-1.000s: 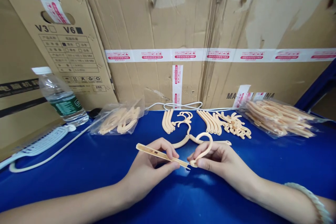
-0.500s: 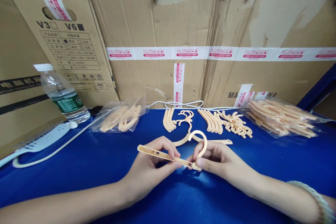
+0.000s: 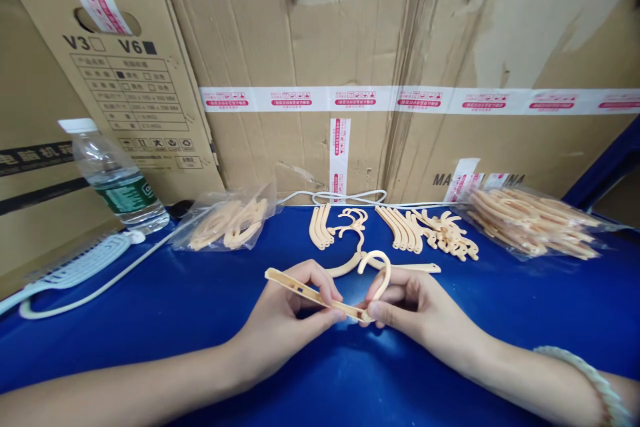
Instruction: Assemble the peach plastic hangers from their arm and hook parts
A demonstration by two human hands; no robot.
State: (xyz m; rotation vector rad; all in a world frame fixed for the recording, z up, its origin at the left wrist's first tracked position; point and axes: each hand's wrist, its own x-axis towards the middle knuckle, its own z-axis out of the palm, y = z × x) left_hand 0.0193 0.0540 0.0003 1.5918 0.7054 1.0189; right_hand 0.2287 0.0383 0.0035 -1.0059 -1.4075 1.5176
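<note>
My left hand (image 3: 295,313) pinches a cream plastic hanger arm (image 3: 295,285), its hollow side facing me and its free end tilted up to the left. Between the thumb and fingers of my right hand (image 3: 410,303) is a curved hanger hook (image 3: 383,263), its bend standing upright. The hook's base meets the right end of the arm; my fingertips partly hide the joint, so I cannot tell how far it is seated. Just behind my hands, a hanger (image 3: 360,257) with its arms spread lies on the blue table (image 3: 320,373).
Behind lie loose hanger arms (image 3: 400,230), several hooks (image 3: 453,237) and more hooks (image 3: 354,219). Bagged hangers rest at left (image 3: 225,223) and right (image 3: 535,220). A water bottle (image 3: 120,180), hairbrush (image 3: 85,263) and white cable (image 3: 115,280) occupy the left; cardboard boxes (image 3: 300,33) wall the back.
The hanger arm's free end has tilted slightly higher, and the hook has shifted slightly left with my right hand. Both hands keep their grip. The whole view has shifted a little.
</note>
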